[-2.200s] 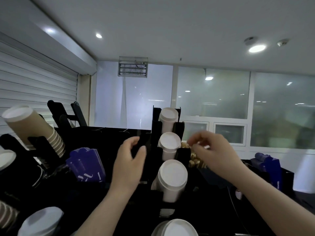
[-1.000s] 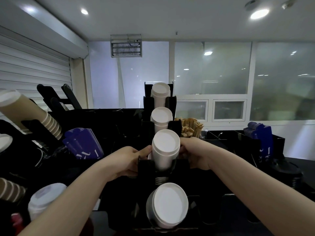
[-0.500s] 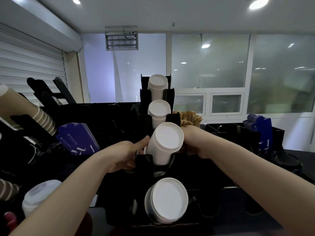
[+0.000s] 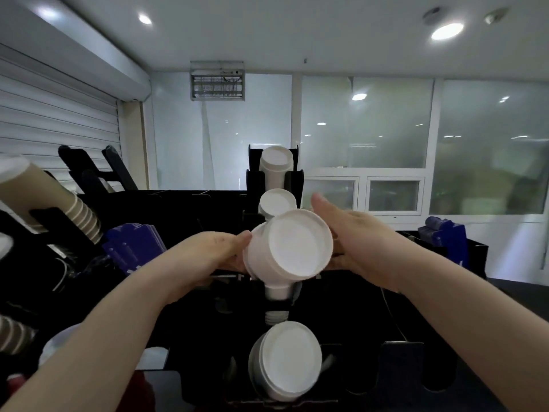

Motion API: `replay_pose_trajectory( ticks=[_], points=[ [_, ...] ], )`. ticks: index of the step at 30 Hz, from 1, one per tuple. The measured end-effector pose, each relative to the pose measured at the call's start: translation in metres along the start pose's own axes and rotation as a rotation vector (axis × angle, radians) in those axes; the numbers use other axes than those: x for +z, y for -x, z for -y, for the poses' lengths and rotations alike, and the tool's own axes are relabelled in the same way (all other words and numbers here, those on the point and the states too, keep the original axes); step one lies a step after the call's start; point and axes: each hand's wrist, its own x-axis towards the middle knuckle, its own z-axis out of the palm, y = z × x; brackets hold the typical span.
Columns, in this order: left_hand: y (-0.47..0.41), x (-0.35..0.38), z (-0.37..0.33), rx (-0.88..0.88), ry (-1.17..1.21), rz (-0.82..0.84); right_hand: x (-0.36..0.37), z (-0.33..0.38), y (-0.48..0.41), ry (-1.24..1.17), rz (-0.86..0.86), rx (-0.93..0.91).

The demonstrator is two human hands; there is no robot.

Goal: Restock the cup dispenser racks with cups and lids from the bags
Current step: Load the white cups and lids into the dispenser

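Left grip [image 4: 217,251]: curled round white cup stack [image 4: 297,248]; stack tilted, lower end in black rack [image 4: 254,181].
Right grip [image 4: 353,236]: spread, palm against the stack.
Lower slot: white-topped stack [image 4: 285,358].
Writing: blue packets [image 4: 133,245], print unreadable.

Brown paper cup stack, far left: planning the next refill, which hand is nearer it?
Left. The left hand holds the white cup stack on its left side, right of the brown paper cup stack; the right hand lies against its right side, farther away.

- white cup stack [image 4: 298,243] hides the right hand's [image 4: 353,236] fingers and the left hand's [image 4: 214,251] fingertips;
- brown cup stack [image 4: 44,191] at 9 o'clock is cut by the edge
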Motion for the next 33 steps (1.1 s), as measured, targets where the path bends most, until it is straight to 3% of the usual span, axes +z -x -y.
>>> replay_pose_trajectory(
  ticks=[3,8,12,15,16,18,22,24,28,33],
  points=[
    [0.007,0.006,-0.008,0.084,0.203,-0.039,0.005,0.007,0.016,0.274,0.029,-0.221],
    [0.008,0.018,-0.035,0.161,0.659,-0.156,0.009,0.017,0.034,0.226,0.08,-0.561],
    [0.011,0.022,-0.055,0.168,0.892,-0.219,0.009,0.02,0.03,0.462,-0.12,-0.777],
    [0.013,0.029,-0.061,0.223,0.919,-0.292,0.001,0.023,0.023,0.405,-0.305,-0.786],
    [0.014,0.031,-0.06,0.251,0.822,-0.355,-0.005,0.025,0.02,0.357,-0.376,-0.748],
    [0.016,0.037,-0.05,0.32,0.385,-0.484,-0.021,0.029,0.011,0.337,-0.522,-0.697],
    [0.011,0.049,-0.016,0.331,-0.298,-0.398,-0.04,0.032,-0.012,0.397,-0.603,-0.63],
    [0.01,0.055,-0.008,0.308,-0.382,-0.409,-0.039,0.031,-0.024,0.409,-0.568,-0.596],
    [0.007,0.063,0.0,0.333,-0.328,-0.447,-0.03,0.033,-0.044,0.473,-0.51,-0.608],
    [0.007,0.066,0.002,0.4,-0.411,-0.547,-0.016,0.044,-0.069,0.715,-0.361,-0.606]
  ],
)
